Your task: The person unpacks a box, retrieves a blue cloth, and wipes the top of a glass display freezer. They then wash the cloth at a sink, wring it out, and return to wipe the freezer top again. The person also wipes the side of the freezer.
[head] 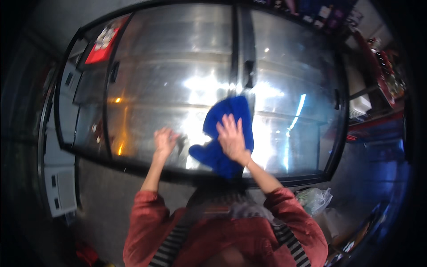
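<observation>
My right hand (231, 137) lies flat on a blue cloth (228, 108), palm down with the fingers spread a little. The cloth is bunched and rests on the glass panels (173, 36) of a wide, black-framed case, across their middle dividing strip (236, 40). To its left, my left hand (164, 140) is over the glass with its fingers bent. Blur hides whether that hand touches the glass or holds anything; a dark reflection shows beside it. Bright light reflections cover much of the glass around the cloth.
Dark handles (248, 73) sit on the panels. A red item (101, 46) shows at the case's far left. White units (60, 190) stand left. At right are a stocked shelf with a red edge (373, 66) and a clear plastic bag (315, 200) with green contents.
</observation>
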A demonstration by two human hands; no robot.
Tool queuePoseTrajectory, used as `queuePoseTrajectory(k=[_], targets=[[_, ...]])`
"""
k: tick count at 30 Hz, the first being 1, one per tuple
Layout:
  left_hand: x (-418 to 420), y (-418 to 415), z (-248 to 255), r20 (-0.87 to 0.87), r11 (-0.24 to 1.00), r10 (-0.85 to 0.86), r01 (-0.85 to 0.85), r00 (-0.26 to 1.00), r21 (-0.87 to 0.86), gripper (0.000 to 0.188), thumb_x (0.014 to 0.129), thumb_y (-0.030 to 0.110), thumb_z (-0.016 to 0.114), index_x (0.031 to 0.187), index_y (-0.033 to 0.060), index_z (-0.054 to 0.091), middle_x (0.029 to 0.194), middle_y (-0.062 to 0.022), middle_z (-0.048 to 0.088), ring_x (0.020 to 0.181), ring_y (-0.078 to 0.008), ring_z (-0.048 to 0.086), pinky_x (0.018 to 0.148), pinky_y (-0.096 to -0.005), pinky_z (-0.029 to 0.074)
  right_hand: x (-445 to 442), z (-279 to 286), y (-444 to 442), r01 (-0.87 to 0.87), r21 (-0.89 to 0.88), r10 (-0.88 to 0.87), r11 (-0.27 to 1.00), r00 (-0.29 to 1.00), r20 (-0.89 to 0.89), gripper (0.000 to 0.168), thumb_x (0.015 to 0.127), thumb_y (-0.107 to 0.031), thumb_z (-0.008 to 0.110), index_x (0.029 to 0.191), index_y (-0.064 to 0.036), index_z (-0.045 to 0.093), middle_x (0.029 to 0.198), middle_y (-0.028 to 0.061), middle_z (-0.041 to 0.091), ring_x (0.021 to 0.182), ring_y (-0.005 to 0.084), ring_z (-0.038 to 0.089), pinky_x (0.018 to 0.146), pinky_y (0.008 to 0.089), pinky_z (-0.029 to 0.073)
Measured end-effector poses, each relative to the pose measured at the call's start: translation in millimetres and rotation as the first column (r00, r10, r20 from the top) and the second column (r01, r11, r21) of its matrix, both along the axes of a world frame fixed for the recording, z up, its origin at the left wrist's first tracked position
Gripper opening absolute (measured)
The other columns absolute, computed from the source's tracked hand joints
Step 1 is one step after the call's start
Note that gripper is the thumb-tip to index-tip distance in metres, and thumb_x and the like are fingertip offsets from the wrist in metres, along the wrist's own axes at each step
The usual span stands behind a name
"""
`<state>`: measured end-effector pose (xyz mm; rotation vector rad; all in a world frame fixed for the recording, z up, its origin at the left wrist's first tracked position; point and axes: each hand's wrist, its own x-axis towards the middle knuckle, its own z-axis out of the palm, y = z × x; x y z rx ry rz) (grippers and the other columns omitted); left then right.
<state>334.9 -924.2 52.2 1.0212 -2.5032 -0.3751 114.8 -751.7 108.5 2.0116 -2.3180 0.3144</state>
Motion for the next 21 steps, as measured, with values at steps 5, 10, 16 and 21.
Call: queuePoseTrajectory(k=[5, 10, 16, 21], targets=[[50.0, -4.5, -3.6, 0.024, 0.967, 0.237, -0.238, 0.971, 0.086, 0.009, 0.070, 0.011, 0.063, 0.069, 0.0066, 0.055, 0.068, -0.0076, 0.053, 0.068, -0.0276, 0.051, 0.068, -0.0388, 0.036, -1.2, -32.7, 77.7, 0.139, 0.066, -0.150, 0.988, 0.966, 0.211, 0.046, 0.081, -0.030, 0.055, 0.121, -0.009, 0.046, 0.138, 0.0212, 0.023, 0.129, 0.0360, 0.018, 0.101, 0.0578, 0.008], [14.7, 23.8, 16.8, -0.020, 0.950, 0.219, -0.209, 0.975, 0.234, 0.023, 0.069, 0.014, 0.065, 0.088, 0.0039, 0.058, 0.083, -0.0112, 0.054, 0.081, -0.0269, 0.051, 0.078, -0.0387, 0.035, -62.0, -20.6, 60.6, 0.373, -0.038, -0.368, 0.927, 0.925, 0.100, 0.046, 0.083, -0.028, 0.051, 0.124, -0.009, 0.043, 0.139, 0.0193, 0.023, 0.129, 0.0343, 0.020, 0.102, 0.0566, 0.004], [-126.6, 71.1, 48.5, -0.253, 0.969, -0.050, 0.108, 0.966, 0.221, 0.062, 0.071, 0.015, 0.063, 0.125, -0.0024, 0.036, 0.119, -0.0201, 0.035, 0.113, -0.0357, 0.032, 0.095, -0.0457, 0.024, -203.3, 19.1, -18.2, 0.366, -0.175, -0.378, 0.914, 0.925, -0.036, 0.046, 0.084, -0.027, 0.045, 0.127, -0.013, 0.041, 0.141, 0.0174, 0.019, 0.131, 0.0329, 0.017, 0.102, 0.0562, 0.005], [-219.0, 80.0, 58.9, -0.307, 0.976, -0.074, 0.133, 0.949, 0.175, 0.076, 0.074, 0.022, 0.063, 0.133, -0.0014, 0.020, 0.133, -0.0240, 0.015, 0.124, -0.0404, 0.015, 0.101, -0.0495, 0.014, -317.2, 49.1, -123.9, 0.413, -0.002, -0.406, 0.911, 0.896, 0.182, 0.057, 0.087, -0.050, 0.032, 0.131, -0.015, 0.038, 0.142, 0.0204, 0.014, 0.132, 0.0360, 0.007, 0.098, 0.0626, -0.001]])
